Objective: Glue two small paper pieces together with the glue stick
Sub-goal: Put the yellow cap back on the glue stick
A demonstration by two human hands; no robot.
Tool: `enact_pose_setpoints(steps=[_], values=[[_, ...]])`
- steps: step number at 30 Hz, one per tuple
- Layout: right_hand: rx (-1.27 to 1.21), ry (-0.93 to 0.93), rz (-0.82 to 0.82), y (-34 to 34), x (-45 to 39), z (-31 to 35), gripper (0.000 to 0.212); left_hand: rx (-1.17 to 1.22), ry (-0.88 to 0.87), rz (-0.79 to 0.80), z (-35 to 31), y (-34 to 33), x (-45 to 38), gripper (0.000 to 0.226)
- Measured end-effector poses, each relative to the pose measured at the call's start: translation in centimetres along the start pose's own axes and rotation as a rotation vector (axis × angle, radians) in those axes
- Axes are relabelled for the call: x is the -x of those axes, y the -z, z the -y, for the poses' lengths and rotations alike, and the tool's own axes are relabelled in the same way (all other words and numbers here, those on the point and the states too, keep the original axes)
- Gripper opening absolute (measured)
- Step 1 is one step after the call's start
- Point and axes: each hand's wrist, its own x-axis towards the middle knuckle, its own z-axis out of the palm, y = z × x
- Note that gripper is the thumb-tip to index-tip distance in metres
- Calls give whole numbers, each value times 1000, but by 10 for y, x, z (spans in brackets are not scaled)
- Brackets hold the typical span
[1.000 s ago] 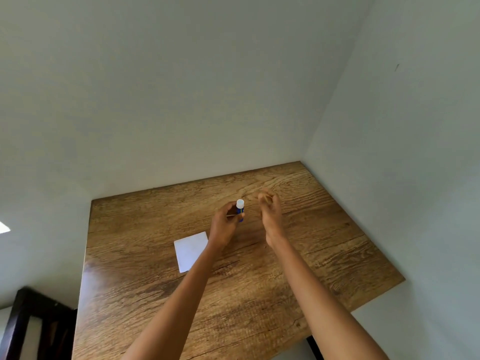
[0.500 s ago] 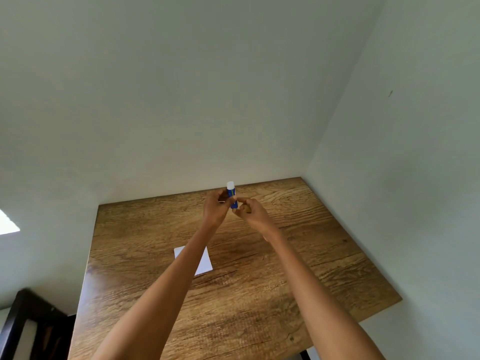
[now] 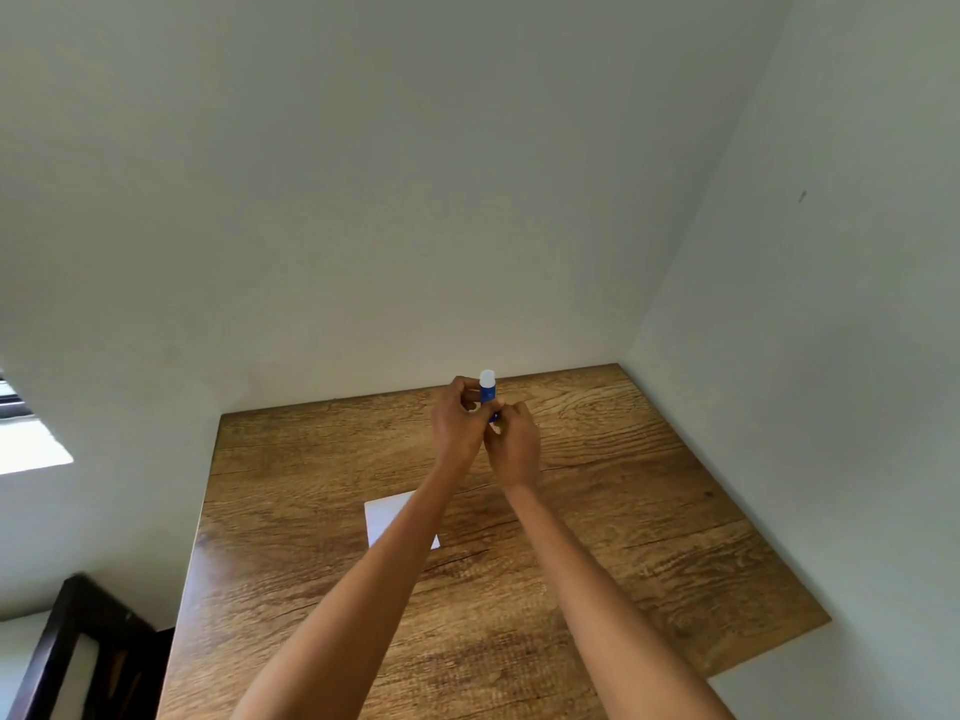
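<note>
A blue glue stick (image 3: pixel 488 393) with a white cap stands upright above the far part of the wooden table (image 3: pixel 597 485). My left hand (image 3: pixel 457 426) grips its blue body from the left. My right hand (image 3: pixel 514 444) pinches the stick's lower end from the right, and the two hands touch. A white paper piece (image 3: pixel 384 514) lies flat on the table nearer to me, partly hidden under my left forearm. Only this one sheet of paper shows.
The table sits in a corner between two pale walls, at the back and on the right. A dark wooden chair back (image 3: pixel 78 646) stands by the table's left side. A bright window (image 3: pixel 26 439) shows at the far left.
My right hand came in from beside the glue stick and took hold of its lower end. Both hands rose a little with the stick, now over the table's far edge.
</note>
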Motion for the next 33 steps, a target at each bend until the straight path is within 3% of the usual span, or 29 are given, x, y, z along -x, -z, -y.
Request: enact_pose_setpoints(steps=[5, 8, 11, 15, 19, 33], values=[[-66, -101, 200, 13, -13, -7, 29, 32, 18, 45, 9, 8, -5, 20], [-324, -205, 216, 25, -22, -8, 12, 52, -4, 58, 9, 11, -7, 24], [-543, -239, 231, 39, -31, -2, 27, 48, -49, 117, 7, 12, -7, 30], [-736, -191, 128, 54, -44, 8, 20, 41, -79, 196, 4, 14, -6, 34], [-944, -203, 171, 58, -46, 11, 25, 45, -98, 221, 1, 14, -3, 32], [-836, -122, 154, 41, -37, 11, 23, -67, -83, 189, 7, 17, -8, 28]])
